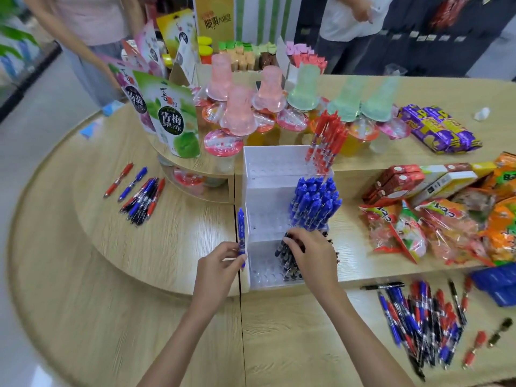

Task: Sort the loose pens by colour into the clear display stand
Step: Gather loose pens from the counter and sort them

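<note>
Centre frame, the clear display stand (262, 191) has red pens (326, 138) at the back, blue pens (315, 202) in the middle and dark pens (287, 263) up front, with the right hand (310, 252) gripping those. The left hand (220, 261) pinches 1 blue pen (241, 230) upright just left of the stand. Loose pens (424, 322) are piled lower right.

Red pens (325, 138), blue pens (315, 202) and black pens (289, 258) fill the clear stand (268, 174).

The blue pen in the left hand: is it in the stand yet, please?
Out: the left hand holds the blue pen upright beside the stand.
</note>
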